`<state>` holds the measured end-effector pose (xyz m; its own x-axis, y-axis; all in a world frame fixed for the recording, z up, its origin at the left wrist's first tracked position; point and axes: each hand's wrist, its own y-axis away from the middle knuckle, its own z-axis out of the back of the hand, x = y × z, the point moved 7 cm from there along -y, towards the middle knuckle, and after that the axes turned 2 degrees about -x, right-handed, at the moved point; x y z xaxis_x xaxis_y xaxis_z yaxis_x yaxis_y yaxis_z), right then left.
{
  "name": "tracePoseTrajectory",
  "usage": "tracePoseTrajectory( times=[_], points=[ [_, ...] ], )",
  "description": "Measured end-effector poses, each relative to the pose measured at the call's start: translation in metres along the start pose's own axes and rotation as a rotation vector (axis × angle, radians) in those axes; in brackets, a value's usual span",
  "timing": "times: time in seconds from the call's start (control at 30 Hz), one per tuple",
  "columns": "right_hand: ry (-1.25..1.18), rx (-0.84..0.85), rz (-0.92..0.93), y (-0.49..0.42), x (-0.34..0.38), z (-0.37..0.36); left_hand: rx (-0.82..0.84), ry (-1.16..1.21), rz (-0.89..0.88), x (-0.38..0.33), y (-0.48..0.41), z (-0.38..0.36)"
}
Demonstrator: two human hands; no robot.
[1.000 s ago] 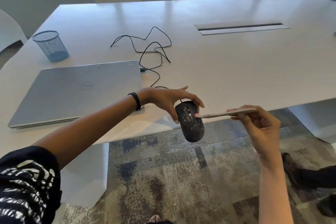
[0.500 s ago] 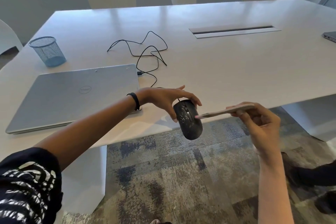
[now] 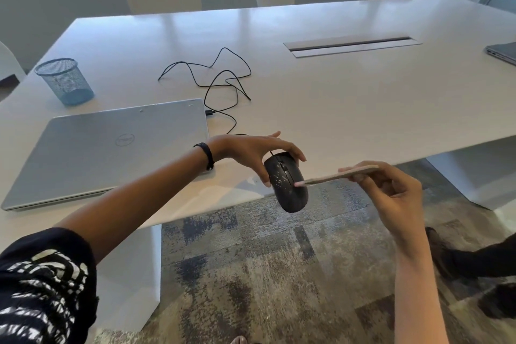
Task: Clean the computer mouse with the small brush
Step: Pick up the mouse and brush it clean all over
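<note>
A black computer mouse [image 3: 287, 184], speckled with pale dust, hangs in the air just off the near edge of the white table [image 3: 335, 109]. My left hand [image 3: 251, 153] grips its front end from above, nose up and tail down. My right hand [image 3: 391, 190] holds a small flat brush [image 3: 337, 176] with a pale wooden handle. The brush's pink tip touches the right side of the mouse near its middle. The mouse's black cable [image 3: 220, 86] runs back in loops over the table.
A closed silver laptop [image 3: 111, 148] lies on the table at the left, a blue mesh pen cup [image 3: 65, 81] behind it. A cable slot [image 3: 351, 46] sits mid-table and another laptop [image 3: 502, 53] at the far right. Chairs line the far side. A dark shoe [image 3: 446, 254] rests on the carpet.
The brush tip has slid a little lower and toward the mouse's right side. Both hands stay in nearly the same place; the camera has tilted slightly.
</note>
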<state>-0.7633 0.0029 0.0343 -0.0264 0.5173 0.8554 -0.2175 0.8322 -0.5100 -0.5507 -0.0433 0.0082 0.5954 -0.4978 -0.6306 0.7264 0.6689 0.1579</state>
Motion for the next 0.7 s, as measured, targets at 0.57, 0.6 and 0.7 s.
tracePoseTrajectory(
  times=[0.57, 0.6, 0.7],
  points=[
    [-0.015, -0.053, -0.094, 0.009, -0.017, 0.008, -0.002, 0.024, 0.001, 0.005, 0.001, 0.005],
    [0.002, -0.028, -0.106, 0.011, -0.020, 0.007, -0.002, 0.024, 0.002, 0.006, 0.001, 0.005],
    [0.003, -0.035, -0.101, 0.015, -0.025, 0.009, 0.001, 0.030, 0.003, 0.006, 0.002, 0.005]
  ],
)
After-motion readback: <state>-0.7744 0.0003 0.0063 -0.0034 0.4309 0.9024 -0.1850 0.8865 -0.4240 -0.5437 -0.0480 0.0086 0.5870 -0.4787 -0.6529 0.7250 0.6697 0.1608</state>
